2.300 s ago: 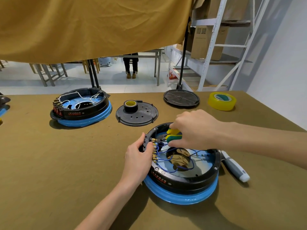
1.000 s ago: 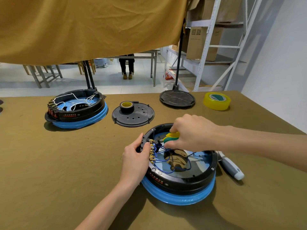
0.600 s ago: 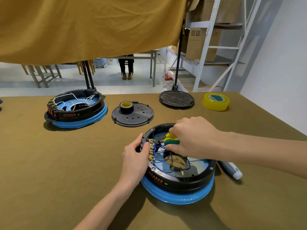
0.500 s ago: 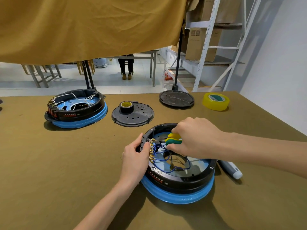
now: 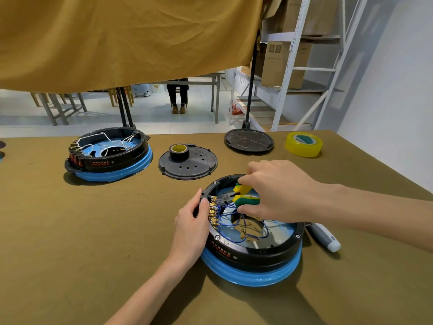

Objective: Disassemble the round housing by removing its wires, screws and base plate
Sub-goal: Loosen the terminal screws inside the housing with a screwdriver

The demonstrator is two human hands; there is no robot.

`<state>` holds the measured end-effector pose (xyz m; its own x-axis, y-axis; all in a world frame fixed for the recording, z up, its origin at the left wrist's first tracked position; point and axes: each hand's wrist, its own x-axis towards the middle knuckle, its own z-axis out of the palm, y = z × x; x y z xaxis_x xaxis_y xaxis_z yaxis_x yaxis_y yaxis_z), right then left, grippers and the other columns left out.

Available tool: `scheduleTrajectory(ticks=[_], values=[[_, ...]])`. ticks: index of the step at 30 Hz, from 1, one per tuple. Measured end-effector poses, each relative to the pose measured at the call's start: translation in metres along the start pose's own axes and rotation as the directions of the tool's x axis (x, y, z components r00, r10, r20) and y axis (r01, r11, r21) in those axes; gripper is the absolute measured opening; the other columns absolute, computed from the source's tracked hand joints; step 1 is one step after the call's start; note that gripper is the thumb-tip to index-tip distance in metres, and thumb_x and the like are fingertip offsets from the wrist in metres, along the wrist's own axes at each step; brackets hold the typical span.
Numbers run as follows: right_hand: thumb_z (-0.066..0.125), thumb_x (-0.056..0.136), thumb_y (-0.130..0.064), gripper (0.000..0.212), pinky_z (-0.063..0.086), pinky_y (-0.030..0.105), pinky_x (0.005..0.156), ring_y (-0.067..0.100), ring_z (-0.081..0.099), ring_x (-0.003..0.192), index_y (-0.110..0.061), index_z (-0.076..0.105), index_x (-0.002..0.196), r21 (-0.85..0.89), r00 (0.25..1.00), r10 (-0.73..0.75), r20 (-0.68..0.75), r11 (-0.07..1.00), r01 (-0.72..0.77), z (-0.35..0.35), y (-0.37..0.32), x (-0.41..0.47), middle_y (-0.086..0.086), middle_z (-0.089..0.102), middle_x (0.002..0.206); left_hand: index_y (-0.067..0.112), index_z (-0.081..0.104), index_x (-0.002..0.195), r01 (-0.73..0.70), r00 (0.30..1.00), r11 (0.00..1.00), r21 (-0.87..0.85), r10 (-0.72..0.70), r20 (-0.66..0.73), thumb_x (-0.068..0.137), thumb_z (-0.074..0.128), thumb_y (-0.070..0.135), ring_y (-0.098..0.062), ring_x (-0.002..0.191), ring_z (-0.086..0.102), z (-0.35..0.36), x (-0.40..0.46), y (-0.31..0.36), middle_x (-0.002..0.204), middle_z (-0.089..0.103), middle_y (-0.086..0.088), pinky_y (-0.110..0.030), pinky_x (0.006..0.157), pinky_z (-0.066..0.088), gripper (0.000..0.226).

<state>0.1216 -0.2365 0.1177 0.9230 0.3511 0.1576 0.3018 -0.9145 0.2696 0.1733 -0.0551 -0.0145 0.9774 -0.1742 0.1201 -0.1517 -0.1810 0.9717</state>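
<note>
round housing sat on counter. left hand gripped its left rim; right hand fingers clenched round yellow-green pliers over blue wires inside.

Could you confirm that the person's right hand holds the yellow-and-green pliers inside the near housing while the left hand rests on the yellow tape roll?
Not quite. In the head view the left hand grips the rim of the near housing by its brass terminals, not the yellow tape roll, which lies untouched at the table's far side. The right hand does hold the pliers inside the housing.
</note>
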Motion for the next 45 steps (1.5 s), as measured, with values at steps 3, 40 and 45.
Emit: scheduleTrajectory(ticks=[3, 40, 45], values=[[0.05, 0.089, -0.074, 0.063, 0.05, 0.036, 0.07, 0.021, 0.057, 0.087, -0.022, 0.067, 0.121, -0.033, 0.998, -0.043, 0.038, 0.998, 0.045, -0.001, -0.004, 0.007, -0.002, 0.057, 0.101, 0.024, 0.037, 0.156, -0.005, 1.0, 1.0, 0.007, 0.005, -0.005, 0.107, 0.044, 0.037, -0.007, 0.144, 0.038, 0.0, -0.001, 0.002, 0.158, 0.044, 0.006, -0.031, 0.117, 0.036, 0.052], [0.052, 0.093, -0.066, 0.053, 0.047, 0.035, 0.062, 0.026, 0.059, 0.078, -0.018, 0.066, 0.108, -0.083, 0.992, 0.001, 0.125, 0.996, 0.01, -0.001, -0.013, 0.007, 0.001, 0.06, 0.094, 0.034, 0.029, 0.159, 0.009, 0.999, 0.998, 0.067, -0.011, 0.037, 0.101, 0.057, 0.028, -0.005, 0.145, 0.035, 0.004, -0.012, 0.005, 0.159, 0.04, 0.011, -0.042, 0.121, 0.034, 0.064], [0.051, 0.094, -0.063, 0.048, 0.049, 0.037, 0.068, 0.023, 0.048, 0.078, -0.017, 0.063, 0.1, -0.136, 0.994, -0.051, 0.094, 0.989, 0.064, -0.004, -0.015, 0.004, 0.002, 0.052, 0.092, 0.036, 0.029, 0.158, 0.014, 0.999, 0.997, 0.072, -0.017, 0.035, 0.101, 0.057, 0.029, -0.008, 0.146, 0.035, 0.004, -0.012, 0.006, 0.16, 0.039, 0.01, -0.046, 0.121, 0.034, 0.064]])
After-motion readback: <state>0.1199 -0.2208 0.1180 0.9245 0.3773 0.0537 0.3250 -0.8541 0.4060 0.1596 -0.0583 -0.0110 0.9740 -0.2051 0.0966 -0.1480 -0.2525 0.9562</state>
